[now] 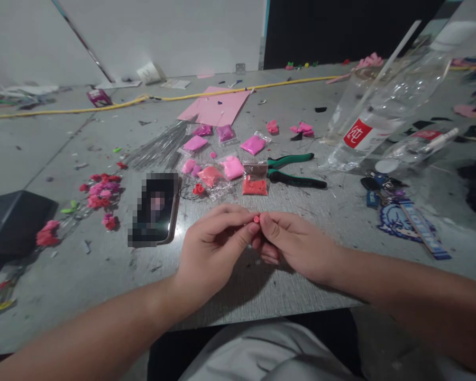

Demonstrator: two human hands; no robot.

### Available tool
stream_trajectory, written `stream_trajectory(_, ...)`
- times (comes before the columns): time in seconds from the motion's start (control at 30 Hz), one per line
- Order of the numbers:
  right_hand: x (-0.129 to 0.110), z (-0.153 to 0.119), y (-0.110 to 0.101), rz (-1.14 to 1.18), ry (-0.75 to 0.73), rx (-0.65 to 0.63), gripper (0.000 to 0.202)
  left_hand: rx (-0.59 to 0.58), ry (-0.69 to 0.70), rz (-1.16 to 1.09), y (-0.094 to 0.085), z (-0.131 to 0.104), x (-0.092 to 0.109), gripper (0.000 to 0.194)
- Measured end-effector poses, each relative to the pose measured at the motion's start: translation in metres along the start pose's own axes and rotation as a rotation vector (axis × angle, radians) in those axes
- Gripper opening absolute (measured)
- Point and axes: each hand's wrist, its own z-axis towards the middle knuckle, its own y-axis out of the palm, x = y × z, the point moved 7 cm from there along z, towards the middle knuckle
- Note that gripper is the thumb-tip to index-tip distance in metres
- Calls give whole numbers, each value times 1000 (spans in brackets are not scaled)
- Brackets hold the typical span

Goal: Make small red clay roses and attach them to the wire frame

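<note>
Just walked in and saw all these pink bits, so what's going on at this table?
A person pinches a tiny red piece between the fingertips of the left hand and right hand, above the grey table. Beyond lie small bags of pink and red pieces, green-handled pliers, a phone and finished little flowers.

Bead [256, 218] pinched between the fingertips of both hands: red. Table [262, 296]: grey, fine streaked grain, scuffed. Small clear bags: one holds red-orange pieces [255, 186], one salmon [210, 175], several pink to magenta [253, 144]. Pliers [293, 169]: green handles, black along the lower one. Paper sheet [218, 108]: flat pink. Cord [103, 107] across the far table: yellow. Clear bottle [376, 106]: red label with white mark. Finished flowers [101, 193] at left: red, pink, some purple. Keychain patch [400, 219]: light blue and white.
</note>
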Motion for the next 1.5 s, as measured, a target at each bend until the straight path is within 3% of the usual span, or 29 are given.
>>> stream_trajectory(0.23, -10, -4, 2, -280, -64, 27, 54, -16, 11, -8, 0, 0, 2, 13)
stream_trajectory(0.37, -9, -4, 3, -154, -26, -1, 51, -36, 26, -29, 0, 1, 3, 14)
stream_trajectory(0.47, -12, 0, -10, -43, -34, 55, 52, -64, 106, 25, -4, 4, 9, 12)
stream_trajectory(0.53, -18, 3, -27, -5, -60, 176, 51, -170, 240, 131, -4, 7, 18, 16)
stream_trajectory(0.67, -29, 11, -51, 28, -112, 285, 45, -635, 451, 464, 12, 3, 17, 22)
stream_trajectory(0.77, -31, 16, -57, -14, -121, 292, 38, -808, 478, 647, 15, 0, 0, 25)
stream_trajectory(0.9, -26, 17, -58, -114, -53, 307, 30, -920, 503, 890, 19, -6, -19, 27)
stream_trajectory(1.03, -26, 16, -57, -225, -9, 307, 27, -889, 439, 850, 18, -2, -20, 26)
stream_trajectory(1.23, -33, 15, -57, -625, -90, 331, 28, -533, 295, 971, -1, 24, -22, 40)
stream_trajectory(1.33, -31, 16, -55, -776, -100, 298, 21, -535, 285, 1046, 1, 27, -30, 39)
stream_trajectory(1.43, -30, 17, -51, -903, -87, 274, 15, -517, 223, 944, 3, 29, -33, 28)
stream_trajectory(1.5, -32, 17, -48, -955, -111, 256, 16, -442, 176, 843, 2, 31, -31, 23)
